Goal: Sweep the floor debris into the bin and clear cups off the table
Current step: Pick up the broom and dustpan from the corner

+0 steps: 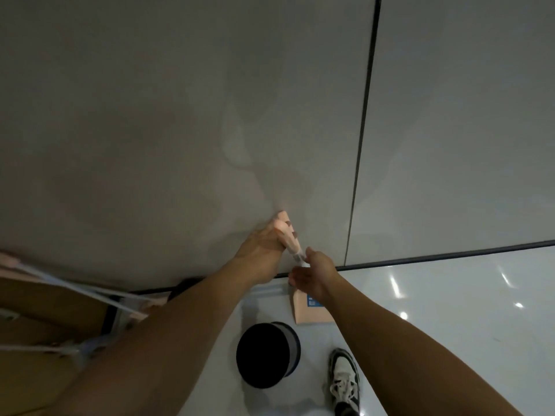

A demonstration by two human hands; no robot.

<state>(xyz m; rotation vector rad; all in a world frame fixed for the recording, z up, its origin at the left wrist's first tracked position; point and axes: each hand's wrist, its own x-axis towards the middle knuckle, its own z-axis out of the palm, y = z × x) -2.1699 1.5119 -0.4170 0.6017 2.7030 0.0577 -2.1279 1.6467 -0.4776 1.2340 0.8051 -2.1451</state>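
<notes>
Grey wall panels [180, 100] w/ dark seams, glossy white floor [450, 295], light glints, wood furniture [45, 310] at left

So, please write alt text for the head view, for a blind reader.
Both hands meet near a grey wall: the left hand grips a pink handle, and the right hand touches its lower end. Below, a black bin stands on the glossy floor beside a sneaker.

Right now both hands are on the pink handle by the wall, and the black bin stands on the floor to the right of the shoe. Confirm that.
Not quite. The head view shows the black bin to the left of the shoe, not the right. The rest stands: the left hand and right hand both hold the pink handle by the wall.
</notes>
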